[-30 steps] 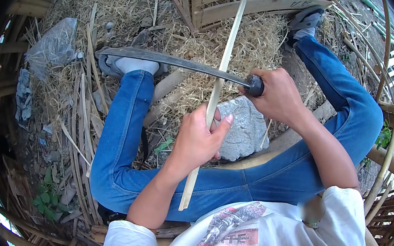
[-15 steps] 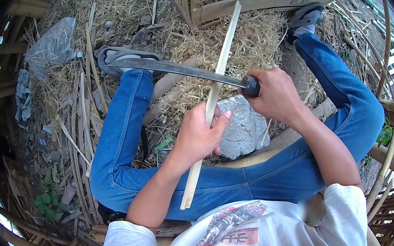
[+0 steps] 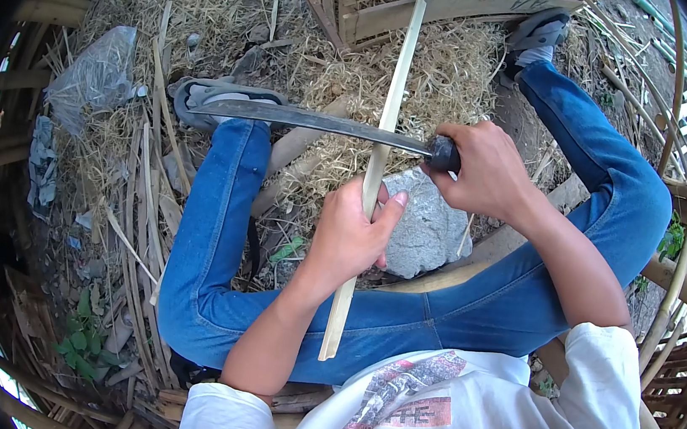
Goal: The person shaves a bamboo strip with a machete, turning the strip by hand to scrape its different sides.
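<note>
1. Head view: A person's legs (image 3: 608, 194) flank a stone (image 3: 431, 229).
2. A knife (image 3: 303, 118), its handle (image 3: 443, 154) clenched in the right hand (image 3: 484, 169), crosses a strip (image 3: 396, 85).
3. The strip slants over the left leg, its lower half pinched in the left hand (image 3: 353, 228).

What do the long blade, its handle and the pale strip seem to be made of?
The blade: likely steel, grey with a metallic sheen. Its handle: dark, fairly smooth; wood, horn or plastic, hard to tell. The pale strip: probably bamboo or wood, unvarnished, given its straw colour.
</note>
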A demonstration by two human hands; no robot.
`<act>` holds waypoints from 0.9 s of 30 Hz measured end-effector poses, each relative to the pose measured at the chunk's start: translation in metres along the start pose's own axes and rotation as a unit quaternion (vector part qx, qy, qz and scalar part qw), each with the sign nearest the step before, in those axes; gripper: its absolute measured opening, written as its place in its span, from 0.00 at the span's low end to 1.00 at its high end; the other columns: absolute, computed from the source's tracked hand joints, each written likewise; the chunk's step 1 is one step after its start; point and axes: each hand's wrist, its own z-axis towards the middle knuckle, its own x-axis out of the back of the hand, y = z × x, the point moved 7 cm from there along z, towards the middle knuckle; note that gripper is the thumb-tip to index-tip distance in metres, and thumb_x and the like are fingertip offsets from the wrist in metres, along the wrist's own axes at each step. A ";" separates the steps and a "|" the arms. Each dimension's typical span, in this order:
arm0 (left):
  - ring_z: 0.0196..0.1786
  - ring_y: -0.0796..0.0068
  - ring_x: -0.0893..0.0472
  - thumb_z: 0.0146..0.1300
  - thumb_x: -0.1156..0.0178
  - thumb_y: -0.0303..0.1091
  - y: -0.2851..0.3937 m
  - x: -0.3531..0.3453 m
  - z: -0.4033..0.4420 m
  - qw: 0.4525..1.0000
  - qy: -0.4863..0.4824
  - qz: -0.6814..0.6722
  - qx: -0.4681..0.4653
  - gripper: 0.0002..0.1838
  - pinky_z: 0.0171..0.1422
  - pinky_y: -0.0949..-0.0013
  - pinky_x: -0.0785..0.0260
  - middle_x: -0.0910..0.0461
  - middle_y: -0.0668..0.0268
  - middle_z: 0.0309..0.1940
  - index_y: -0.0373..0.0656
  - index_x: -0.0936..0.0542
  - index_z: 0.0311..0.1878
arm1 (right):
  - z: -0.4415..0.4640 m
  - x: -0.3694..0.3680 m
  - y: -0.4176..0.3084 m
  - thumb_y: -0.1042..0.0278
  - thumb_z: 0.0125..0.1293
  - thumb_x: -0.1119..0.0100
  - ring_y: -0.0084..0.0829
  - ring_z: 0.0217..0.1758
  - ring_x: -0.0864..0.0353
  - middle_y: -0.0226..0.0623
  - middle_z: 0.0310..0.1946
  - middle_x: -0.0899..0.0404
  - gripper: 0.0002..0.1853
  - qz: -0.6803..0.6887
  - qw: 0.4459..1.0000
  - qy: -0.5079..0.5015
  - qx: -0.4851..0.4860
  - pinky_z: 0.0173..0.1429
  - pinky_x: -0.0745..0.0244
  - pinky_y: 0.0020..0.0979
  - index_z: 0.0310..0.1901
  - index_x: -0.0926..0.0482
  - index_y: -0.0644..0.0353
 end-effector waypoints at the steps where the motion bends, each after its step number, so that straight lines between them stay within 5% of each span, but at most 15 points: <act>1: 0.13 0.73 0.21 0.71 0.36 0.38 0.000 0.001 0.000 1.000 0.001 -0.003 0.001 0.17 0.16 0.67 0.31 0.25 0.64 0.14 0.34 0.27 0.36 | 0.000 0.000 -0.001 0.67 0.50 0.35 0.53 0.32 0.15 0.50 0.22 0.18 0.11 -0.001 1.000 -0.004 0.003 0.43 0.20 0.48 0.35 0.15 0.63; 15: 0.14 0.68 0.19 0.70 0.36 0.36 0.001 0.000 0.002 1.000 0.020 0.017 -0.009 0.16 0.16 0.65 0.29 0.25 0.61 0.14 0.32 0.27 0.34 | 0.002 -0.008 -0.008 0.65 0.46 0.33 0.54 0.30 0.15 0.50 0.22 0.18 0.09 -0.115 0.993 0.002 0.013 0.40 0.19 0.49 0.29 0.16 0.60; 18: 0.12 0.77 0.25 0.72 0.38 0.37 -0.003 -0.004 0.001 1.000 0.013 0.005 -0.006 0.15 0.13 0.70 0.34 0.28 0.67 0.16 0.36 0.28 0.34 | 0.004 -0.004 -0.009 0.66 0.44 0.33 0.53 0.30 0.14 0.50 0.22 0.18 0.09 -0.150 0.989 0.003 0.015 0.40 0.18 0.48 0.28 0.16 0.60; 24: 0.12 0.77 0.26 0.73 0.39 0.36 0.003 -0.004 -0.003 0.999 0.004 -0.045 -0.014 0.15 0.13 0.70 0.34 0.29 0.68 0.17 0.36 0.28 0.34 | 0.006 0.004 -0.015 0.65 0.43 0.32 0.51 0.30 0.14 0.48 0.22 0.18 0.10 -0.179 0.983 -0.012 0.033 0.40 0.17 0.47 0.28 0.17 0.60; 27: 0.13 0.70 0.21 0.72 0.39 0.34 0.012 -0.002 -0.005 0.999 0.018 -0.025 -0.025 0.15 0.15 0.67 0.31 0.25 0.62 0.15 0.32 0.27 0.35 | 0.006 0.010 -0.022 0.65 0.44 0.32 0.50 0.31 0.13 0.48 0.23 0.17 0.10 -0.202 0.978 -0.007 0.045 0.40 0.17 0.46 0.28 0.17 0.59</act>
